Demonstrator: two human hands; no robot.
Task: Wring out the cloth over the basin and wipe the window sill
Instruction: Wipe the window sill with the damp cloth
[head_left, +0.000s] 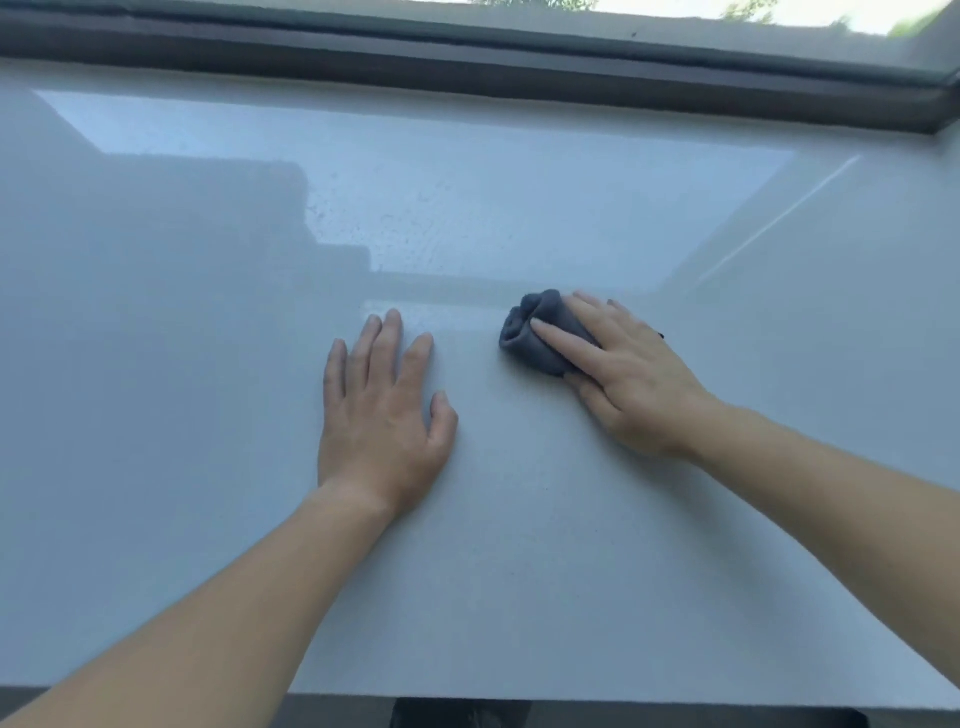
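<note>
A wide, glossy white window sill (208, 364) fills the view. My right hand (628, 379) presses a bunched dark grey cloth (535, 327) flat against the sill, right of centre; part of the cloth is hidden under my fingers. My left hand (384, 415) rests palm down on the sill, fingers spread, a short way left of the cloth and holding nothing. Small water droplets speckle the sill beyond the hands. No basin is in view.
A dark window frame (467, 67) runs along the far edge of the sill, with glass above it. The sill's near edge (623, 701) lies at the bottom, with dark floor below.
</note>
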